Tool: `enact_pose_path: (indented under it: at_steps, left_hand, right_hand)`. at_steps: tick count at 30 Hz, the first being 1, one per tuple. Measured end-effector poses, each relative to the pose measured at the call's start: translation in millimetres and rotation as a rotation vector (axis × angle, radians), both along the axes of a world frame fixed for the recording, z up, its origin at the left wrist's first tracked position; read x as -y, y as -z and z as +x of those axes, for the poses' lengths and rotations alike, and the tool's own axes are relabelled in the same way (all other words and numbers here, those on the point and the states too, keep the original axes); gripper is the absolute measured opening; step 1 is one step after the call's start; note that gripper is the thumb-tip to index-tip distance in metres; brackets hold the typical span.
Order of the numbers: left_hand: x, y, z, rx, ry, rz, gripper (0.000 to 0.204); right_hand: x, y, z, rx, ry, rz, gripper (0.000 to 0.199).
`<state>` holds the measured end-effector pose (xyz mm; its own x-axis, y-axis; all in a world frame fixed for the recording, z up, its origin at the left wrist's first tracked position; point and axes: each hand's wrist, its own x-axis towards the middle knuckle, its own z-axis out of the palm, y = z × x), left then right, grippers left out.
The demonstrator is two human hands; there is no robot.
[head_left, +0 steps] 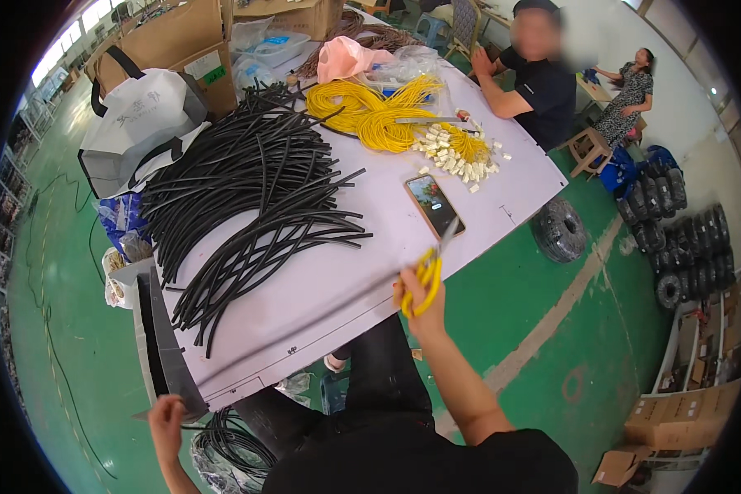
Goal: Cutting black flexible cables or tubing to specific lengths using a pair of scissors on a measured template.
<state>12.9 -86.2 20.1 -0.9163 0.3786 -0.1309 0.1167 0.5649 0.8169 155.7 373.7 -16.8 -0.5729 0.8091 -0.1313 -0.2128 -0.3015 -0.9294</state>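
Note:
My right hand (421,311) is closed around yellow-handled scissors (435,280), their blades pointing up and away over the table's edge. A length of black tubing (321,316), smeared by motion, stretches along the near edge of the table from the right hand's fingers toward the left corner. Down beside that corner, my left hand (166,421) has its fingers curled on black tubing; the exact grip is small and partly hidden. Below the table, a coil of black tubing (237,449) lies in clear plastic. Cut black tubes (247,165) form a large pile on the table.
The white tabletop (370,206) also bears a phone (434,204), yellow wire bundles (362,111) with white connectors (461,160), and a steel ruler (424,120). A white bag (140,123) stands at left. A co-worker (543,82) sits at the far right side.

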Motion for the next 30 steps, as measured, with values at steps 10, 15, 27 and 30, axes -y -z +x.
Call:
enact_pose_path:
  at_steps: [10,15,27,30]
  left_hand:
    - [-73,-10,-89,0.029,-0.263,0.157,0.015]
    - [-80,-5,-87,-0.045,-0.142,0.147,0.022]
    - [-94,-31,-71,-0.051,-0.202,0.199,0.018]
    - [-97,-28,-70,-0.055,-0.191,0.232,0.018]
  right_hand:
    - [-5,-5,-117,0.013,-0.254,0.266,0.016]
    - [115,5,-77,0.063,-0.753,0.543,0.010]
    - [179,4,-132,0.180,-1.382,0.352,0.043]
    - [182,1,-140,0.122,-1.373,0.402,0.049]
